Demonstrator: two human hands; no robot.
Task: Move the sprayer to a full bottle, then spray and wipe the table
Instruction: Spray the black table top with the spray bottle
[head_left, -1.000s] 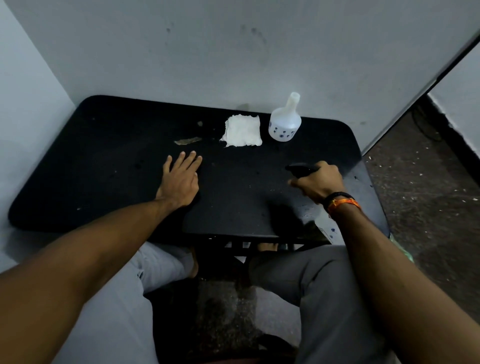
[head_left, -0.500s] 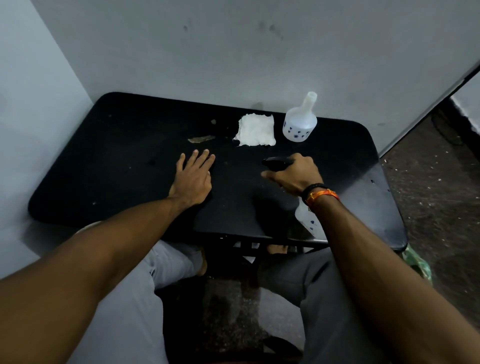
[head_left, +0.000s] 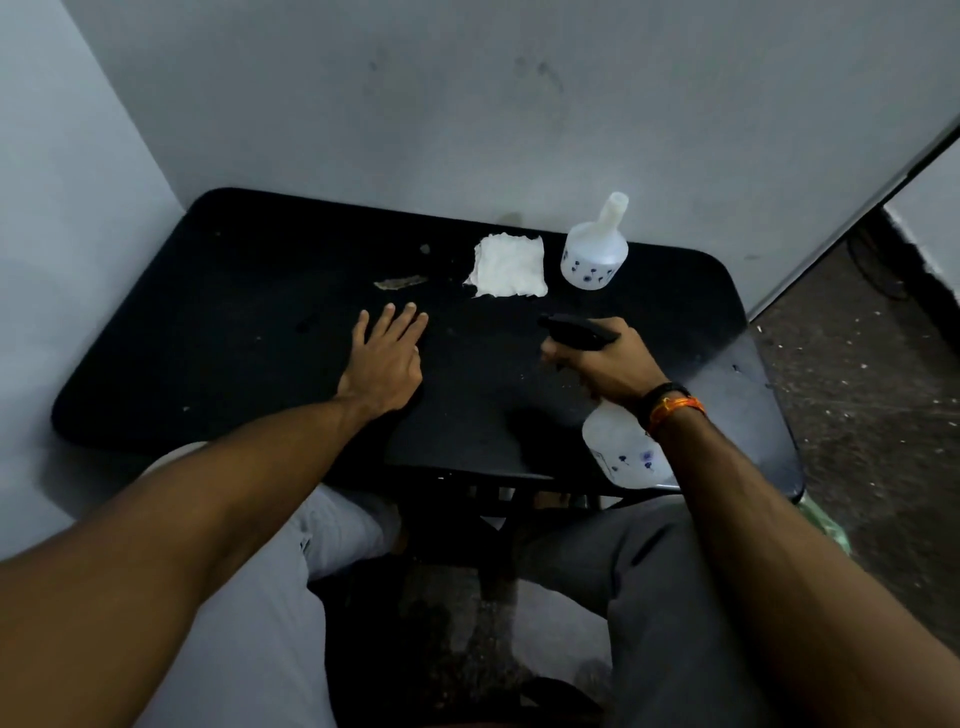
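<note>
Pale walls close round the black surface (head_left: 260, 364) in its corner. My right hand (head_left: 608, 364) has its grip wrapped round the black sprayer (head_left: 576, 332) on the full bottle (head_left: 623, 447), which slopes back toward my lap while the nozzle points left and away, over the middle of the surface. The white cloth (head_left: 511, 267) lies beyond it, beside the empty bottle (head_left: 595, 254). My left hand (head_left: 387, 358) rests flat, fingers straight, about as near the cloth.

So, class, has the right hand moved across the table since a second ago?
Yes: the right hand went left; its sprayer, once in front of the empty bottle, now nears the white cloth.
</note>
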